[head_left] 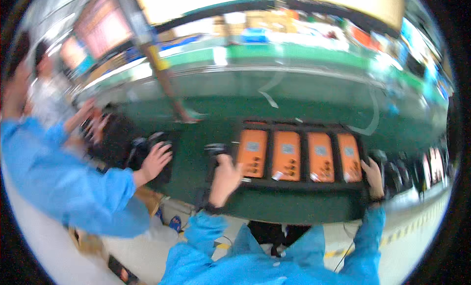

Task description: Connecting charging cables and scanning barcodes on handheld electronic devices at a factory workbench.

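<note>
Black tray point(303, 157), likely stiff, sits over the green table point(294, 205), its orange panels point(286, 156) perhaps prone to slide; left grip point(226, 181) and right grip point(374, 179) pinch its opposite ends, probably the steadiest holds.

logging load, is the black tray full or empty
Full: four orange panels lie in the black tray, and no empty slot shows.

**Factory workshop**

A production floor is indicated by a long green table point(299, 205), blue smocks point(73, 182) worn at six and nine o'clock, matching orange panels point(286, 155) in a tray point(304, 185), and striped floor tape point(398, 233) at four o'clock.
</note>
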{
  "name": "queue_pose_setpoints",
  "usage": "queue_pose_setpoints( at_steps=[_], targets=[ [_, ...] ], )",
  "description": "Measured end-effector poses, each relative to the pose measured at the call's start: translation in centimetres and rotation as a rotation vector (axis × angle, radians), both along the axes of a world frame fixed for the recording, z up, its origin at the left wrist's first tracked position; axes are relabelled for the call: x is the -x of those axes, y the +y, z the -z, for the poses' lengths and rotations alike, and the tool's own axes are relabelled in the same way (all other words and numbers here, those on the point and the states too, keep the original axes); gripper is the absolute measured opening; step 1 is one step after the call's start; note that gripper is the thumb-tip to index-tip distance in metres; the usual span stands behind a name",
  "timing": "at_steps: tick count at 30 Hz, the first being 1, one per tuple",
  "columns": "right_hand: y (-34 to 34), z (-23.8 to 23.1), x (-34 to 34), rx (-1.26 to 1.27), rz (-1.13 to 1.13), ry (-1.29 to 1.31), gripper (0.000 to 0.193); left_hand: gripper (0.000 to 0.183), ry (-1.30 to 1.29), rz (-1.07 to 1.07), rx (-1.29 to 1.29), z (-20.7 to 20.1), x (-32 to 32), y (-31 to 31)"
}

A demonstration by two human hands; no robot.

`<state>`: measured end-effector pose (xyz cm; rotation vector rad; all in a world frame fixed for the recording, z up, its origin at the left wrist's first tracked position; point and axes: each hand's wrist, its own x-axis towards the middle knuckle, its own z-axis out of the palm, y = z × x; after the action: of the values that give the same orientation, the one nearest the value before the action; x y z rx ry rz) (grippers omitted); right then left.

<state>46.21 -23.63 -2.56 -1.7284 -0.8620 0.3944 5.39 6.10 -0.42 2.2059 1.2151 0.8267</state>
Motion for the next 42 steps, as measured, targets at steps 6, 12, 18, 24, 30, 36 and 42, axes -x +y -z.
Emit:
queue_pose_setpoints(
  at_steps=[6,12,18,24,30,36,42],
  targets=[
    [-3.3,2.0,-1.7,-0.109,0.0,0.298,0.043,0.033,0.089,-0.036,-0.097,2.6,-3.0,0.9],
    [-7.6,4.5,0.4,-0.052,0.122,0.252,0.059,0.029,0.261,-0.018,-0.146,0.5,0.5,-2.6],
    [-8.9,-1.0,7.7,0.162,0.157,0.087,0.054,0.035,0.604,-0.058,-0.078,-3.6,5.7,-4.8],
    [-5.7,-3.4,9.6,0.274,0.217,-0.183,0.049,0.029,0.534,-0.041,-0.133,-3.8,4.2,-3.7],
    [-5.9,-3.6,9.0,0.236,0.254,-0.184,0.048,0.033,0.423,-0.019,-0.124,-2.4,3.4,-3.8],
    [-4.6,-2.4,6.1,0.265,0.224,-0.287,0.047,0.036,0.352,-0.05,-0.067,-1.7,1.5,-4.2],
    [-4.1,-4.5,6.8,0.366,0.215,-0.216,0.049,0.039,0.332,-0.07,-0.054,-1.4,1.5,-3.6]
  ],
)
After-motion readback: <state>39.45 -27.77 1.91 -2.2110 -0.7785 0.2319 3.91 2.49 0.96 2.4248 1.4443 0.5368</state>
